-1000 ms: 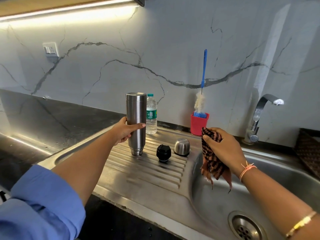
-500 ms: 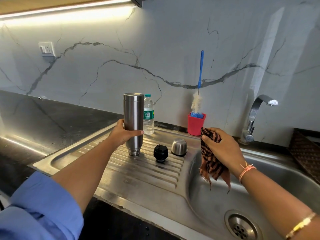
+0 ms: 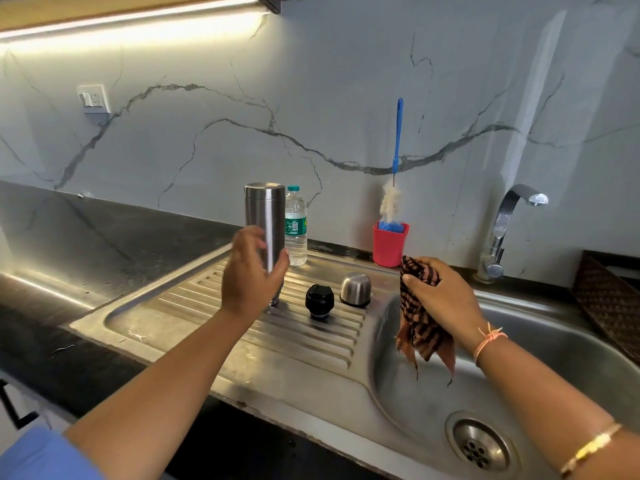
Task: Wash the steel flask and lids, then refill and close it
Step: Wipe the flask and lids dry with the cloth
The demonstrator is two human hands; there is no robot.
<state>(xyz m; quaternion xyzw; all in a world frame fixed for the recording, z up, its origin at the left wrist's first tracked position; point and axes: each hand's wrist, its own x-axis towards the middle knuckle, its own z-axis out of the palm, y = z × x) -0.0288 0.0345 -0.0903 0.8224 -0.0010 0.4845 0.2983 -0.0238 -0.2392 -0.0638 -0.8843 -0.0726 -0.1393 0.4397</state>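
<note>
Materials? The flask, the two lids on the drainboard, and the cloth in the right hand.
flask: looks like brushed stainless steel, satin grey with soft vertical highlights.
domed cap: seemingly the same metal, with brighter reflections.
black lid: probably moulded plastic, glossy black, ridged.
cloth in the right hand: woven checked fabric, possibly cotton; it hangs limp with frayed threads.

A red cup (image 3: 389, 249) holding a blue-handled bottle brush (image 3: 398, 140) stands against the far marble wall. A white switch (image 3: 92, 100) is mounted far left, and a woven basket (image 3: 609, 299) sits at the right edge.
</note>
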